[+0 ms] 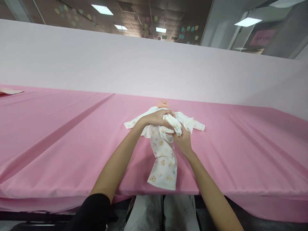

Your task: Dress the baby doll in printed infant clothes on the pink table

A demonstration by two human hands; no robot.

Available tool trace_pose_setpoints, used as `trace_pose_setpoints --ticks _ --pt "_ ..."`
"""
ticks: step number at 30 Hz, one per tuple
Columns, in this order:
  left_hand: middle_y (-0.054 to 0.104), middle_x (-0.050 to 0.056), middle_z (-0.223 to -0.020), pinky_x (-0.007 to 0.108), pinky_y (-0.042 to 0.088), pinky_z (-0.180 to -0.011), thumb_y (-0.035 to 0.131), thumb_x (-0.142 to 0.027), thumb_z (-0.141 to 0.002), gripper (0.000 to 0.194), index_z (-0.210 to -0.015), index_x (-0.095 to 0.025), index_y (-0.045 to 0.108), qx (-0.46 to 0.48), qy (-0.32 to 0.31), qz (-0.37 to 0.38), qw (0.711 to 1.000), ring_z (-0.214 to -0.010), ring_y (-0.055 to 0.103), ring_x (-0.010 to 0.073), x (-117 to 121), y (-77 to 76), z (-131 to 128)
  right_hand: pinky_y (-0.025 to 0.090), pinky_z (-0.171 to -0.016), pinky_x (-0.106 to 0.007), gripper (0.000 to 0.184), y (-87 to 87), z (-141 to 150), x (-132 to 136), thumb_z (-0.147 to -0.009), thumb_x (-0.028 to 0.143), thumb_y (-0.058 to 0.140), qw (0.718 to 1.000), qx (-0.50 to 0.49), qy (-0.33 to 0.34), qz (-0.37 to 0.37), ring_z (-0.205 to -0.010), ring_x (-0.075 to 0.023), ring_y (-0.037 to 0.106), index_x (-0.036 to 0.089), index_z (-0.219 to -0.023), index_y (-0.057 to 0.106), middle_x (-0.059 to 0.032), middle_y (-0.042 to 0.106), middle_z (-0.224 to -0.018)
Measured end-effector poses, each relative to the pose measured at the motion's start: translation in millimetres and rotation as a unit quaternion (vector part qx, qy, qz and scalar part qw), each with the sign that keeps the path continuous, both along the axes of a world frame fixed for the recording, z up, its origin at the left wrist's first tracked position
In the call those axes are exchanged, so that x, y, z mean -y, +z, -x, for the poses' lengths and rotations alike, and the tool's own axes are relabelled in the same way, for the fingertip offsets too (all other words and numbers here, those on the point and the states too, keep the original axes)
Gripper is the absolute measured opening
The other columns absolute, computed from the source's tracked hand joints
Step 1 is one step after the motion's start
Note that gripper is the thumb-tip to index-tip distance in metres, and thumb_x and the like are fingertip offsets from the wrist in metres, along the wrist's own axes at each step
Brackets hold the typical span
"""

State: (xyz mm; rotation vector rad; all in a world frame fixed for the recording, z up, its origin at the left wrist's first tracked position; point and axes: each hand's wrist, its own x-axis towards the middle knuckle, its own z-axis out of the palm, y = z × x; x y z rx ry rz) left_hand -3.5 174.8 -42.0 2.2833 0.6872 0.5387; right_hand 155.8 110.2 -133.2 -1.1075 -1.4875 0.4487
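Clock face set on the table, centre at the bunched cloth, 12 away from the wearer.

Doll (163,104) lies at 12, peach head showing, body largely hidden by cloth and hands. White top (189,121) is spread about it, sleeves out toward 9 and 3; whether arms fill them, cannot tell. Printed garment (164,163), white with small bears, sits at centre: one part gathered into a thick roll, one flat length running toward 6, hem near the table edge. Whether top and garment are one piece, cannot tell.

Left hand (158,118) comes in from 10, fingers clamped on the roll. Right hand (184,138) at 4, thumb and fingers closed on the roll's near end. The hands stand close, the roll between them.

Surface: pink cloth (72,144), long creases at 9 and 3, draped over the near edge. Flat pale item (11,92) far off at 10, cut by the frame.

Room: low white wall (144,64) across 12; above it dark glass (163,12) with pastel hearts (189,29) and bright ceiling lights (102,9). Pink sign (262,37) at 1. Wearer's grey-clad legs (146,213) at 6; black sleeve (93,211) at 7.
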Motion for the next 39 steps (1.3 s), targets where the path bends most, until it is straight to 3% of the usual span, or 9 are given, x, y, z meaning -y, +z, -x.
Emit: trace_pose_setpoints --ticks 4,7,14,19,22,27,31,36,39 --pt "0.055 0.003 -0.113 0.027 0.044 -0.082 0.070 -0.035 -0.065 0.055 -0.115 -0.025 0.051 -0.048 -0.034 0.095 0.994 -0.105 0.053 0.0205 -2 0.6 10 0.048 -0.077 -0.032 0.048 0.5 -2 0 -0.063 0.014 0.049 0.998 -0.054 0.019 -0.037 -0.091 -0.0214 0.058 0.019 -0.110 0.059 -0.0040 0.064 -0.103" --pt "0.056 0.002 -0.111 0.028 0.043 -0.084 0.070 -0.030 -0.067 0.055 -0.118 -0.025 0.050 -0.023 -0.084 0.147 0.985 -0.104 0.053 0.0182 -7 -5.2 14 0.048 -0.077 -0.032 0.048 0.9 -7 -1 -0.060 0.014 0.046 0.995 -0.073 0.018 -0.062 -0.091 -0.0217 0.058 0.018 -0.106 0.060 -0.0046 0.064 -0.102" --pt "0.058 0.007 -0.114 0.028 0.043 -0.085 0.075 -0.021 -0.064 0.058 -0.117 -0.019 0.053 0.107 -0.111 0.280 0.948 -0.099 0.057 0.0168 -26 -31.0 12 0.049 -0.065 -0.031 0.038 -2.8 -10 1 -0.064 0.017 0.053 0.976 0.090 -0.121 -0.158 -0.068 -0.0187 0.060 0.018 -0.102 0.059 -0.0027 0.066 -0.081" --pt "0.058 0.010 -0.117 0.025 0.046 -0.080 0.073 -0.020 -0.067 0.062 -0.124 -0.020 0.048 0.203 -0.110 0.398 0.888 -0.098 0.059 0.0163 -26 -42.7 -2 0.050 -0.061 -0.031 0.044 -7.0 -10 0 -0.070 0.028 0.060 0.951 0.086 -0.177 -0.238 -0.073 -0.0215 0.061 0.016 -0.111 0.052 -0.0079 0.064 -0.088" --pt "0.059 0.009 -0.112 0.023 0.046 -0.072 0.072 -0.021 -0.069 0.060 -0.123 -0.020 0.048 0.204 -0.112 0.419 0.878 -0.088 0.060 0.0137 -21 -44.0 -11 0.051 -0.066 -0.036 0.051 -8.4 -12 0 -0.072 0.034 0.058 0.930 0.108 -0.181 -0.302 -0.081 -0.0246 0.060 0.014 -0.117 0.045 -0.0120 0.059 -0.096" --pt "0.060 0.006 -0.104 0.023 0.046 -0.071 0.067 -0.027 -0.074 0.050 -0.120 -0.020 0.049 0.187 -0.069 0.341 0.919 -0.082 0.058 0.0116 -13 -39.1 -19 0.047 -0.078 -0.048 0.057 -13.7 -11 0 -0.072 0.028 0.054 0.887 0.205 -0.196 -0.365 -0.100 -0.0304 0.050 0.016 -0.126 0.040 -0.0146 0.050 -0.106" --pt "0.059 0.005 -0.107 0.027 0.046 -0.079 0.059 -0.033 -0.079 0.039 -0.115 -0.020 0.051 0.149 -0.018 0.186 0.971 -0.094 0.056 0.0163 -10 -36.1 -23 0.046 -0.084 -0.047 0.051 -13.3 -5 -1 -0.071 0.027 0.059 0.893 0.173 -0.219 -0.353 -0.103 -0.0287 0.049 0.019 -0.120 0.048 -0.0132 0.047 -0.108" --pt "0.060 0.007 -0.104 0.031 0.043 -0.087 0.057 -0.026 -0.076 0.025 -0.098 -0.015 0.055 0.124 0.026 -0.060 0.990 -0.096 0.056 0.0198 -15 -44.8 -31 0.044 -0.090 -0.042 0.045 -1.0 -7 0 -0.064 0.026 0.066 0.975 -0.056 -0.105 -0.186 -0.099 -0.0236 0.053 0.019 -0.108 0.058 -0.0076 0.055 -0.103" --pt "0.063 0.006 -0.095 0.030 0.044 -0.080 0.048 -0.028 -0.082 0.019 -0.095 -0.017 0.054 0.068 0.092 -0.159 0.981 -0.089 0.058 0.0193 -17 -51.4 -35 0.046 -0.082 -0.038 0.046 3.4 -17 -6 -0.053 0.016 0.062 0.974 -0.219 -0.026 -0.048 -0.094 -0.0233 0.055 0.017 -0.099 0.062 -0.0055 0.060 -0.100"
